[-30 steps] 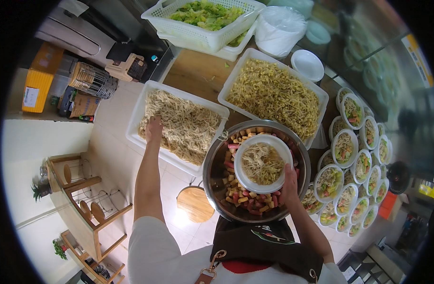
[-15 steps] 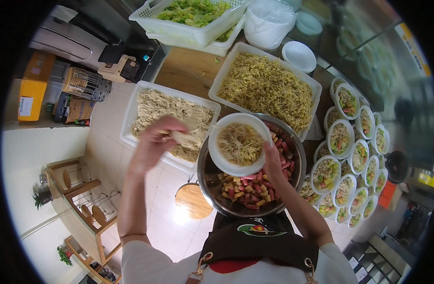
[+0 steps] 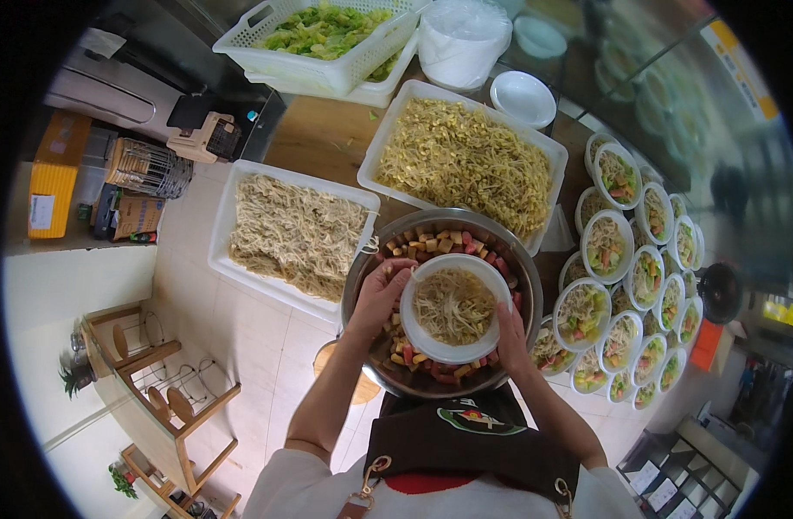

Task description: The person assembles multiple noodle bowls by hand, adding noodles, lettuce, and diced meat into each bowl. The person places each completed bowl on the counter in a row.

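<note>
Both hands, left hand (image 3: pixel 381 290) and right hand (image 3: pixel 510 333), clasp the white noodle bowl (image 3: pixel 452 307) at frame centre, over the steel bowl of diced vegetables (image 3: pixel 500 251).

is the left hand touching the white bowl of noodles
Touching. The head view shows the left hand with its fingertips on the near rim of the white bowl of noodles, while the right hand grips the opposite rim.

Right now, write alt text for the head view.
Both hands, left hand and right hand, hold a white bowl of pale shreds over a metal basin of diced food. Trays of shredded food and filled bowls surround it.
</note>
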Tool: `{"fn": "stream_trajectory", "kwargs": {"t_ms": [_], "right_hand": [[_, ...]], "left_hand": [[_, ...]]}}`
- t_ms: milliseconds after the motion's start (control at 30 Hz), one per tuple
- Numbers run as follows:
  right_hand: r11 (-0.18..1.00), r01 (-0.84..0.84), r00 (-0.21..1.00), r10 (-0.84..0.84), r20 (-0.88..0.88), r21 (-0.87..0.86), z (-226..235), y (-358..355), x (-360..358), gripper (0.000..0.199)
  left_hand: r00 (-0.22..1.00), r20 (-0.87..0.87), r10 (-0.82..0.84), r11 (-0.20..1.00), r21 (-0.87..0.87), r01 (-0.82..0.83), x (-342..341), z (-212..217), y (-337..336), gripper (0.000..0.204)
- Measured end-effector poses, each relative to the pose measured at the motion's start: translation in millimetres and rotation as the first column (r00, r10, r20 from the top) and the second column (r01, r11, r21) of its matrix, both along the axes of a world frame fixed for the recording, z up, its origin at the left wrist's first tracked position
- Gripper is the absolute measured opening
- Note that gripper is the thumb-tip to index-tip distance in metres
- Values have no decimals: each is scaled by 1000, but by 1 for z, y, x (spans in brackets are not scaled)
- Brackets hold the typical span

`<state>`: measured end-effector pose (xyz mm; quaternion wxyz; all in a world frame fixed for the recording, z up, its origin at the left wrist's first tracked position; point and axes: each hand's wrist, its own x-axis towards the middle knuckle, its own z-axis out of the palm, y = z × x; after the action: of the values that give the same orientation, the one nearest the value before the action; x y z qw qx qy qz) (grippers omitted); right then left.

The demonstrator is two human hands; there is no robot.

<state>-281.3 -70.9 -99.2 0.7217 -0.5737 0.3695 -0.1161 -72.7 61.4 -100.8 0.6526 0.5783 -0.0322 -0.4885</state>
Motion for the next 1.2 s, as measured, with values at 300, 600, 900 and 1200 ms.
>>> {"fn": "stream_trajectory", "kwargs": {"t_ms": [300, 600, 900, 1200], "right_hand": [[994, 47, 997, -52, 53, 96, -16, 4, -12, 44], [993, 102, 990, -107, 89, 59, -22, -3, -3, 39], [966, 257, 961, -259, -100, -30, 3, -16, -20, 49], [839, 193, 956, -278, -96, -509, -20, -58, -50, 49]], "left_hand": [[23, 955, -294, 857, 253, 449, -31, 26, -15, 23], [274, 888, -369, 928, 370, 49, 74, 1, -6, 19], [540, 841, 25, 910, 204, -361, 135, -81, 35, 10], [300, 888, -347, 915, 391, -101, 131, -16, 3, 15]]}}
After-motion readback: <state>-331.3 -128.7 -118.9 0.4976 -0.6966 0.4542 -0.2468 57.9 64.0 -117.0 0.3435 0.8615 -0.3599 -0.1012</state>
